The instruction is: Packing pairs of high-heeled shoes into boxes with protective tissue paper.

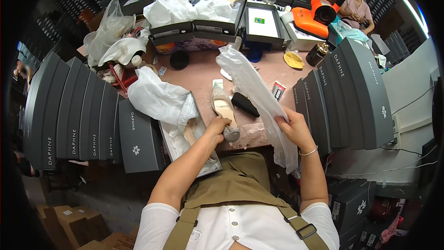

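Observation:
My left hand point(217, 128) is closed round a glittery silver shoe point(224, 107) with a pale insole, held over the near edge of the table. In my right hand point(295, 129) a long, crumpled translucent white plastic bag point(253, 85) is gripped at its side. It stretches from the table's middle down past the front edge. Under my left forearm lies an open shoebox point(212, 168) with white tissue point(157, 95) spilling out and a second pale shoe point(190, 133) partly hidden in it. A black brush-like block point(245, 104) lies between the held shoe and the bag.
Tall stacks of dark grey shoeboxes point(60, 106) and more shoeboxes point(351, 92) flank the pink table point(189, 76). Behind are open boxes with shoes point(185, 23), an orange device point(311, 21), a dark bottle point(317, 54) and a yellow sponge point(294, 60). Another person point(357, 9) sits at back right.

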Available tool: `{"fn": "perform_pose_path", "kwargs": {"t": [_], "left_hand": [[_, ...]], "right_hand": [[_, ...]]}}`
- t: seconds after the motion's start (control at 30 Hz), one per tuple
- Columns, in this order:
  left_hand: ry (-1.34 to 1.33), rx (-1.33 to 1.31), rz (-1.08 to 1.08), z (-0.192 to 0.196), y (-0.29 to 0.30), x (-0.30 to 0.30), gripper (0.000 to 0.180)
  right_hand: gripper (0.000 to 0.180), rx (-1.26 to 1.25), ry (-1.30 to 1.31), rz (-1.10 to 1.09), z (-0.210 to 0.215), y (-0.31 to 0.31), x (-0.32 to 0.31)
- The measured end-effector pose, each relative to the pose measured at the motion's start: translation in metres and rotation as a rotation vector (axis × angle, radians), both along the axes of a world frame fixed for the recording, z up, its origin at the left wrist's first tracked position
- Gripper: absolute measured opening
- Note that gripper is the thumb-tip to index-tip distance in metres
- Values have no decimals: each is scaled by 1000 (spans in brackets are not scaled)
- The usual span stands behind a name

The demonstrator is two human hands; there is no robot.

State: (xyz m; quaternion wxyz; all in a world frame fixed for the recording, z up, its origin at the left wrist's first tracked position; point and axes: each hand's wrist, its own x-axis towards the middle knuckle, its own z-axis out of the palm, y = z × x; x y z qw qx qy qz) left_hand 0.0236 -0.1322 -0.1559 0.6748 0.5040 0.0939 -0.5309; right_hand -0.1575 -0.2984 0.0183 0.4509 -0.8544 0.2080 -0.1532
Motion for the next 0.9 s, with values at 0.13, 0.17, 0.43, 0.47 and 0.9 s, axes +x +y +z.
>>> {"fn": "perform_pose_path", "kwargs": {"t": [0.13,0.17,0.43,0.47,0.9], "left_hand": [[24,-398,-87,72,52,-14,41],[-33,-455,-164,100,76,-17,55],[313,-486,-508,133,209,-39,78],[271,-468,-581,130,210,-41,82],[30,-346,177,79,173,-83,44]], "right_hand": [[45,-476,31,34,18,-3,20],[45,-609,46,44,19,-1,27],[62,-1043,39,613,-18,113,92],[61,-1033,17,676,-19,128,92],[40,73,222,645,-3,139,34]]}}
